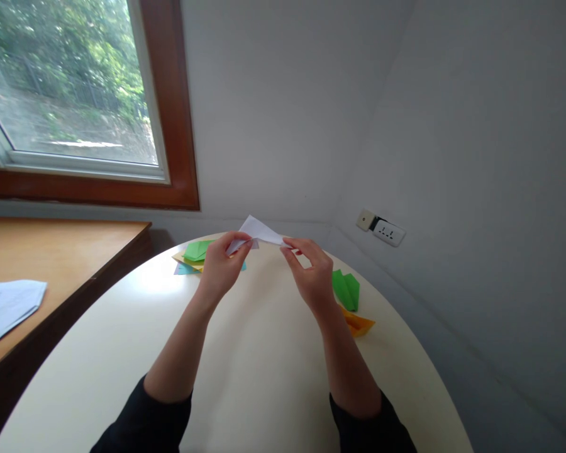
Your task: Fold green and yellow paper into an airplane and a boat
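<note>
**Both hands pinch a folded white paper above a round table**

Where the pale round table (245,377) fills the lower middle of the view, two forearms in dark sleeves reach forward over it from the near edge. To the left stands a wooden desk (51,258) with white sheets (7,305) lying on it, under a window (66,82) in a brown frame. A grey wall runs along the right, bearing a socket plate (389,233).

Above the far half of the table, the left hand (221,267) and the right hand (311,274) hold a folded white paper (259,231) between them, clear of the tabletop. The left closes thumb and fingers on the paper's left end; the right pinches its right tip with narrowed fingertips.

Beyond the left hand lies a small pile of coloured papers (193,255), green on top, yellow and blue beneath. Just right of the right wrist rests a green folded piece (346,288), and near it an orange one (358,324), possibly boat-shaped, though partly hidden by the arm.
</note>
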A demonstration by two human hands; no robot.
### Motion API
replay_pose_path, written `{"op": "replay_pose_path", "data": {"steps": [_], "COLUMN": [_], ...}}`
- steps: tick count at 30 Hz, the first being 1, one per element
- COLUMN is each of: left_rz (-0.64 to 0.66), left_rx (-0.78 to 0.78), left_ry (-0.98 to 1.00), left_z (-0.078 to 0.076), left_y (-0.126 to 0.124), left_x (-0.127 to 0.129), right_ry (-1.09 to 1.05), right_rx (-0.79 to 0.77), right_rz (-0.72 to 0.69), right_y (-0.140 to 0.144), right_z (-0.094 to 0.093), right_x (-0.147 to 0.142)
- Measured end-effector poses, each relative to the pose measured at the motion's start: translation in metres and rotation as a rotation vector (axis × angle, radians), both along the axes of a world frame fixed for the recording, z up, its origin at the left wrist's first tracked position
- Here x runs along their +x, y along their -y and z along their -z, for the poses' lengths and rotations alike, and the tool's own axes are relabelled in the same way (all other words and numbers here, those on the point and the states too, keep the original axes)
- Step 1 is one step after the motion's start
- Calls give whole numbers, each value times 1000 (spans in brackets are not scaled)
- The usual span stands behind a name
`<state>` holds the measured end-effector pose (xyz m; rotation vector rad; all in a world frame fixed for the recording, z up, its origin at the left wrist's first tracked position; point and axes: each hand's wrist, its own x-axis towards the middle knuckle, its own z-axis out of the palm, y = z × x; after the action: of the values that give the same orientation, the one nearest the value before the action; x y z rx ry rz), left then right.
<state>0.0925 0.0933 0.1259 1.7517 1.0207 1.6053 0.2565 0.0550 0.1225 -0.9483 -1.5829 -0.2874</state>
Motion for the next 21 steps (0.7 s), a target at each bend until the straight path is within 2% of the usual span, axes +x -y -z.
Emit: {"op": "replay_pose_path", "data": {"steps": [21], "left_rz": [-35], "left_rx": [38], "left_ry": [-49], "left_z": [-1], "left_y": [1], "left_x": [1], "right_ry": [0], "right_rx": [60], "right_rz": [-17], "right_y": [-2], "right_z": [3], "right_x": [2]}}
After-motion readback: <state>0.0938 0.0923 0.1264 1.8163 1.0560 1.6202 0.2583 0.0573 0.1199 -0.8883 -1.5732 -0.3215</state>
